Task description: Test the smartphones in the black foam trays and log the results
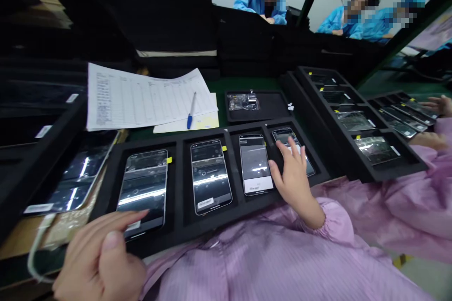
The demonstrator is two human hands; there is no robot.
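Observation:
A black foam tray (178, 183) in front of me holds several phones side by side. My left hand (100, 254) is low at the left, its index finger stretched out onto the bottom of the leftmost phone (143, 188) while the other fingers are curled in. My right hand (293, 171) lies open with fingers spread over the rightmost phone (282, 136), its thumb beside the third phone (254, 162). A second phone (209, 174) sits between them, untouched.
Printed sheets (141, 96) with a blue pen (191, 112) lie behind the tray. A small tray (271, 103) holds a bagged part (243, 101). Another phone tray (353, 122) runs along the right, where a neighbour's hand (436, 105) works. Seated workers in blue are beyond the bench.

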